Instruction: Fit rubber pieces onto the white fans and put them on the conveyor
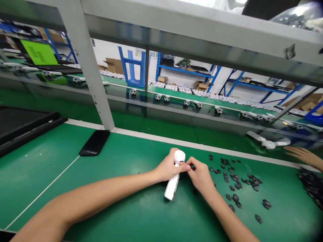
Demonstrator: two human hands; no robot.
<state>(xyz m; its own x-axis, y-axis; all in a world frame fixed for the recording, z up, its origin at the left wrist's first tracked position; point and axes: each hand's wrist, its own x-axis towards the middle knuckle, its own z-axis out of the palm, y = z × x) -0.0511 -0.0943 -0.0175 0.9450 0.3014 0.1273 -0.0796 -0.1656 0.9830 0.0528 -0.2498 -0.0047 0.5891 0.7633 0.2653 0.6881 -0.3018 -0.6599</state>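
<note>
My left hand (168, 168) is wrapped round a white device (172, 186) with a rounded head and a long flat handle, which points down toward me. The thumb lies across the device just below its head. My right hand (199, 173) is closed in a pinch at the right side of the head, its fingertips touching the left thumb. What the pinch holds, if anything, is hidden. Small black parts (236, 197) lie scattered on the green table (126, 208) to the right of my right hand.
A black phone (95, 143) lies at the left near a white post. Black trays (22, 126) stand at the far left. Behind the table edge, a belt carries white devices (267, 144) and football-patterned pieces. Another person's hand (304, 155) reaches in at right, above a black pile (313, 186).
</note>
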